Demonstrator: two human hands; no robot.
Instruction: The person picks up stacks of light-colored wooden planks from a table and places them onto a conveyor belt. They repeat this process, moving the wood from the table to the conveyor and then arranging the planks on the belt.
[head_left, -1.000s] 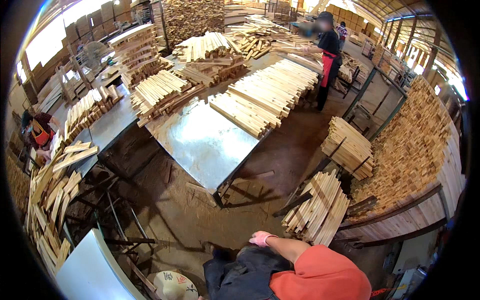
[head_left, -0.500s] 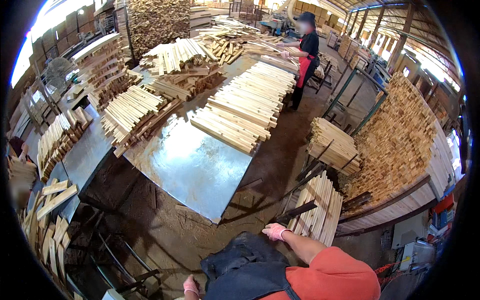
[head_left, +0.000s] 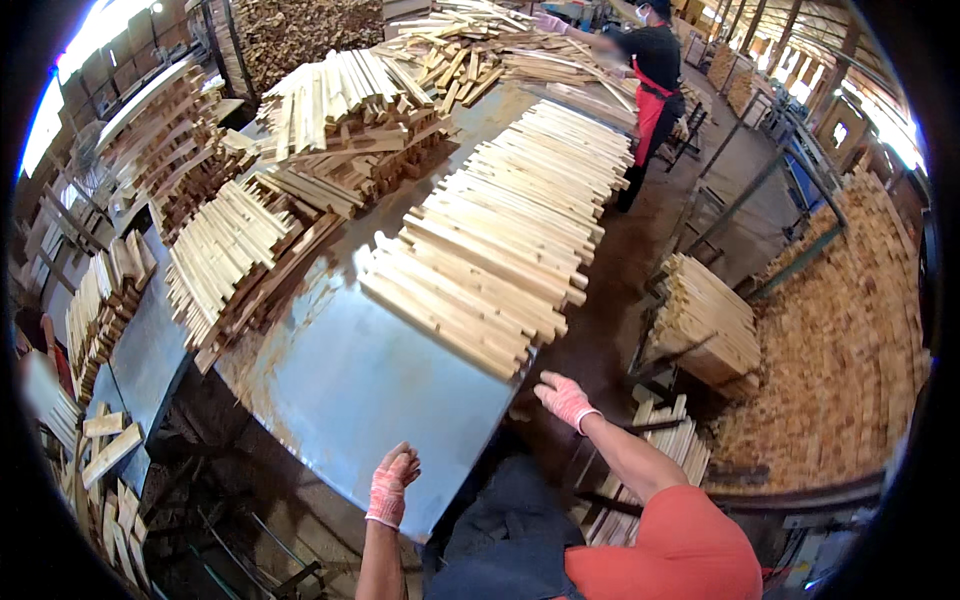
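Note:
My left hand (head_left: 392, 486), in a pink-and-white work glove, is raised over the near end of the metal-topped table (head_left: 350, 395). Its fingers are loosely bent, and nothing shows in them. My right hand (head_left: 566, 402), gloved alike, reaches forward just off the table's right edge, fingers stretched out and holding nothing. Ahead of both hands lies a long row of pale wooden strips (head_left: 480, 240), side by side across the table. The row's near right corner is closest to my right hand; a gap remains between them.
Stacked strips (head_left: 225, 250) and a higher pile (head_left: 340, 95) line the table's left side. At right stand a bundle of strips (head_left: 705, 320), a metal rack (head_left: 800, 260) and a big wood stack (head_left: 830, 370). A co-worker in a red apron (head_left: 655, 110) stands beyond.
I have moved closer to the table. My left hand has risen from low beside my body to over the tabletop; my right hand has moved forward from the rack beside the strips at right.

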